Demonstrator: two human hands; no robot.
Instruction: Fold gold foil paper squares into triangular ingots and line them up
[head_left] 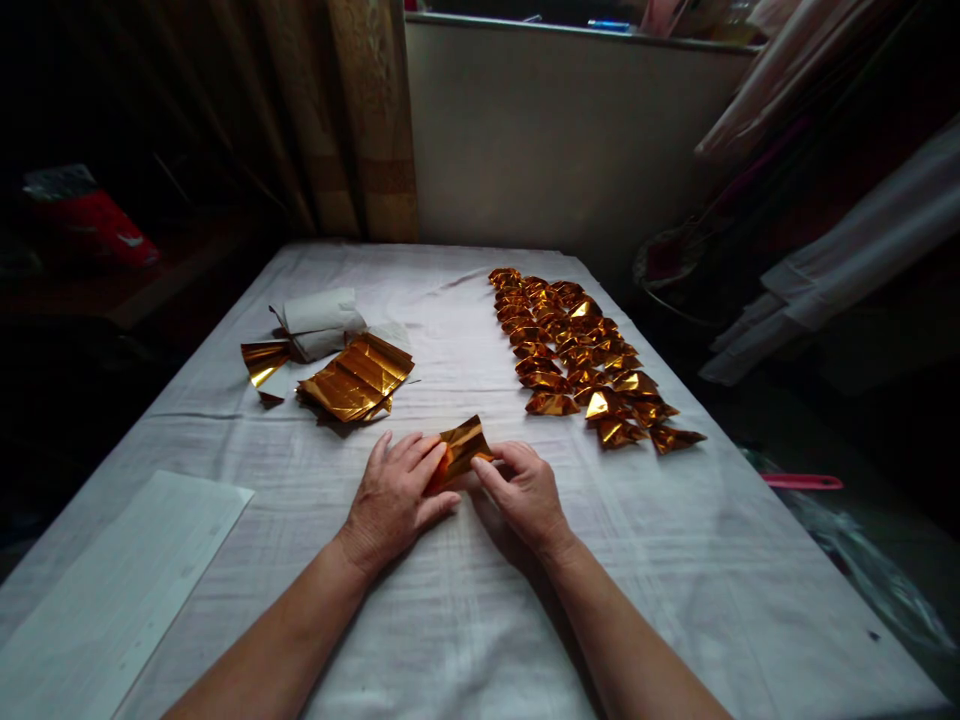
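Note:
A small piece of gold foil paper, partly folded, is between my two hands near the middle of the table. My left hand covers its left end, fingers stretched over the foil and thumb along its near edge. At the right corner, the thumb and forefinger of my right hand pinch the same piece. Beyond my left hand lies a stack of flat gold foil sheets. Folded gold foil ingots stand in several rows on the right. The underside of the held piece is hidden.
White cloth covers the table. A rolled white paper bundle and a curled foil scrap lie at the back left. A pale sheet of paper is at the front left. Beyond the right edge is a pink handle.

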